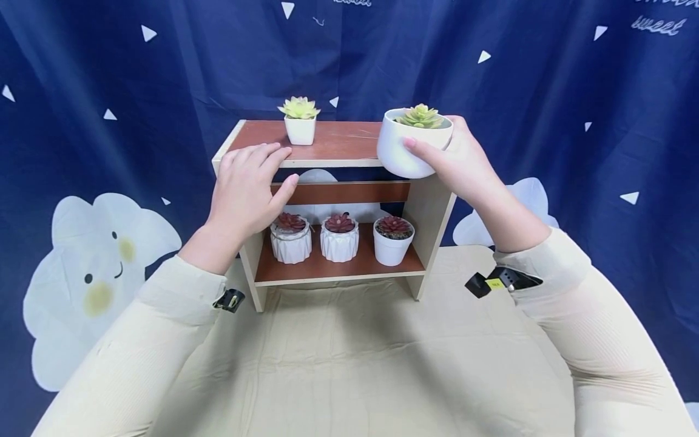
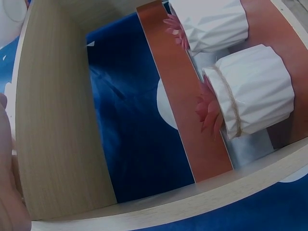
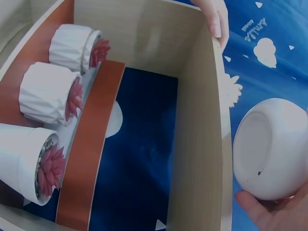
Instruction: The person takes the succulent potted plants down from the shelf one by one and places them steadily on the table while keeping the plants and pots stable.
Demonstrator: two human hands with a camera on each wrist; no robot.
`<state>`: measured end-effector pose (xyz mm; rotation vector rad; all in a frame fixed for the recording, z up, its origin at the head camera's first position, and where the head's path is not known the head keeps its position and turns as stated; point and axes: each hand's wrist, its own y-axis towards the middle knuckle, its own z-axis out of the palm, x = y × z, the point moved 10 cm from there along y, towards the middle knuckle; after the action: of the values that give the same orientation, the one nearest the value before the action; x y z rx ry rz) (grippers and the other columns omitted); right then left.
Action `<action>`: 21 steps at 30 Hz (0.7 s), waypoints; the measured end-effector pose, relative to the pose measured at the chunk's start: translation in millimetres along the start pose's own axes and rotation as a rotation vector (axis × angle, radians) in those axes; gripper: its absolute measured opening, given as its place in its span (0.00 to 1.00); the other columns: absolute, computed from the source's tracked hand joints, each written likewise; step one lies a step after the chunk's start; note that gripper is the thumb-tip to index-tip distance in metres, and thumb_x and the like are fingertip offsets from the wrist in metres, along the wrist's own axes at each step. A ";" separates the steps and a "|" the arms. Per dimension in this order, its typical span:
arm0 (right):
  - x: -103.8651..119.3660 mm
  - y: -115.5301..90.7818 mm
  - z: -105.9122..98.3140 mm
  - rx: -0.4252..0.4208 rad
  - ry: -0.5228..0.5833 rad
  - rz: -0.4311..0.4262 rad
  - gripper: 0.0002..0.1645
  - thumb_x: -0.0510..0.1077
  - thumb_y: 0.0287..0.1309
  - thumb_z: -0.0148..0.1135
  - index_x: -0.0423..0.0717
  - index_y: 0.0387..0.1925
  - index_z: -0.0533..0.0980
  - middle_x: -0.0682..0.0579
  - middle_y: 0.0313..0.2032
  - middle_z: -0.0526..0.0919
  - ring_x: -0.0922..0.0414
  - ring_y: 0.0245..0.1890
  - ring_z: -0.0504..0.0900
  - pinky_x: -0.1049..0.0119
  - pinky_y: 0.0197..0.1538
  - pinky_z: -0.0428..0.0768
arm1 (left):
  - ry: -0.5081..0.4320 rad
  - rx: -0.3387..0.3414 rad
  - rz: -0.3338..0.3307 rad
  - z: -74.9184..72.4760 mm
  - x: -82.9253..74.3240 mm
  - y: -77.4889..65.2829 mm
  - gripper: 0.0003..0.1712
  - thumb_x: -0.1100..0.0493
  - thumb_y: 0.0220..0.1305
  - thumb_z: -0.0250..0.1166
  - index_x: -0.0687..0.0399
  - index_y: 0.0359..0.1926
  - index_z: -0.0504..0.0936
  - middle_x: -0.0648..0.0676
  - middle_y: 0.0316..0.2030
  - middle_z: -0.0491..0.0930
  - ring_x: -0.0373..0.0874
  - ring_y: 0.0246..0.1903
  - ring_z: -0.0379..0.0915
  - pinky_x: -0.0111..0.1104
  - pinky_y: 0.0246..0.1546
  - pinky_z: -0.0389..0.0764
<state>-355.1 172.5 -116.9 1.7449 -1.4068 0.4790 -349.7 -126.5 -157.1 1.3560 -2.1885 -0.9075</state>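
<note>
My right hand (image 1: 466, 162) grips a round white pot with a green succulent (image 1: 401, 150), its thumb on the near side. This pot is at the right end of the shelf's top board; in the right wrist view its underside (image 3: 255, 149) shows, off the board. My left hand (image 1: 244, 185) rests on the top's front left edge with fingers extended and holds nothing. Just behind its fingertips stands a small square white pot with a pale green succulent (image 1: 300, 130). The wooden shelf (image 1: 349, 141) has a reddish-brown top and pale side panels.
Three white pots with red succulents stand in a row on the lower board: a twine-tied pot (image 1: 291, 247), a faceted pot (image 1: 340, 244) and a smooth pot (image 1: 392, 250). A beige cloth (image 1: 349, 364) lies beneath the shelf. Behind hangs a dark blue curtain (image 1: 229, 60).
</note>
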 end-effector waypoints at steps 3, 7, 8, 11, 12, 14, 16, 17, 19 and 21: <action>-2.6 -2.1 -2.3 0.001 0.006 0.004 0.55 0.68 0.56 0.65 0.43 0.73 0.54 0.45 0.67 0.66 0.51 0.61 0.68 0.52 0.63 0.68 | 0.001 -0.002 0.003 0.1 0.0 0.5 0.32 0.40 0.71 0.51 0.51 0.68 0.74 0.57 0.67 0.72 0.57 0.67 0.64 0.51 0.66 0.59; -5.2 -4.9 -5.1 0.004 0.000 0.007 0.55 0.69 0.56 0.64 0.44 0.73 0.54 0.46 0.68 0.65 0.50 0.61 0.68 0.50 0.64 0.67 | 0.002 0.006 0.004 0.4 -0.6 1.5 0.33 0.40 0.71 0.51 0.51 0.68 0.73 0.57 0.67 0.72 0.57 0.67 0.64 0.51 0.66 0.59; -5.5 -5.6 -6.1 0.005 -0.001 0.006 0.55 0.69 0.56 0.64 0.44 0.73 0.54 0.45 0.68 0.65 0.50 0.61 0.67 0.50 0.64 0.67 | 0.003 0.008 0.004 0.3 -0.9 1.6 0.33 0.40 0.71 0.51 0.51 0.68 0.73 0.57 0.67 0.72 0.57 0.67 0.64 0.51 0.66 0.59; -7.7 -8.2 -9.9 0.006 -0.011 0.011 0.56 0.69 0.56 0.64 0.44 0.73 0.54 0.45 0.69 0.64 0.50 0.62 0.67 0.49 0.65 0.65 | 0.002 0.009 0.005 0.5 -1.4 1.7 0.33 0.40 0.71 0.51 0.51 0.68 0.73 0.57 0.67 0.72 0.57 0.67 0.64 0.51 0.66 0.59; -9.0 -9.2 -11.2 0.006 -0.015 0.017 0.56 0.69 0.56 0.64 0.44 0.74 0.53 0.45 0.69 0.64 0.49 0.62 0.67 0.49 0.65 0.65 | 0.002 0.010 0.004 0.5 -1.5 1.6 0.33 0.40 0.71 0.51 0.52 0.68 0.73 0.57 0.67 0.72 0.57 0.67 0.64 0.51 0.67 0.59; -11.6 -11.2 -14.2 0.005 -0.022 0.020 0.56 0.70 0.57 0.63 0.43 0.74 0.53 0.44 0.69 0.64 0.49 0.63 0.66 0.48 0.66 0.64 | 0.001 0.012 0.004 0.6 -1.9 1.3 0.33 0.39 0.71 0.51 0.52 0.68 0.73 0.57 0.67 0.72 0.57 0.67 0.64 0.51 0.67 0.59; -14.2 -13.5 -17.2 0.001 -0.030 0.018 0.56 0.70 0.57 0.63 0.43 0.74 0.53 0.44 0.69 0.64 0.49 0.63 0.66 0.47 0.66 0.64 | 0.000 0.015 0.002 0.4 -2.1 0.7 0.33 0.39 0.71 0.51 0.52 0.69 0.73 0.57 0.67 0.72 0.57 0.67 0.64 0.52 0.67 0.59; -15.6 -14.5 -18.7 -0.002 -0.032 0.018 0.56 0.70 0.57 0.62 0.43 0.74 0.53 0.44 0.69 0.64 0.48 0.63 0.66 0.46 0.66 0.64 | 0.000 0.017 0.001 0.4 -2.0 0.5 0.33 0.39 0.71 0.51 0.52 0.69 0.73 0.57 0.67 0.72 0.57 0.67 0.64 0.51 0.67 0.59; -18.3 -16.8 -21.5 -0.007 -0.040 0.016 0.56 0.70 0.58 0.62 0.42 0.74 0.53 0.43 0.69 0.64 0.47 0.63 0.66 0.45 0.66 0.64 | 0.000 0.020 0.000 0.4 -2.0 0.3 0.33 0.39 0.72 0.51 0.51 0.69 0.73 0.57 0.67 0.72 0.57 0.67 0.64 0.51 0.67 0.59; -21.5 -18.9 -23.5 -0.009 -0.048 0.025 0.56 0.70 0.58 0.61 0.42 0.74 0.52 0.42 0.68 0.65 0.46 0.63 0.66 0.43 0.66 0.64 | 0.000 0.022 -0.001 0.4 -1.8 0.1 0.33 0.39 0.72 0.51 0.51 0.69 0.73 0.57 0.67 0.72 0.57 0.67 0.63 0.51 0.67 0.58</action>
<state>-339.3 204.9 -125.5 1.7440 -1.4641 0.4463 -349.3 -124.8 -157.4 1.3676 -2.2044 -0.8860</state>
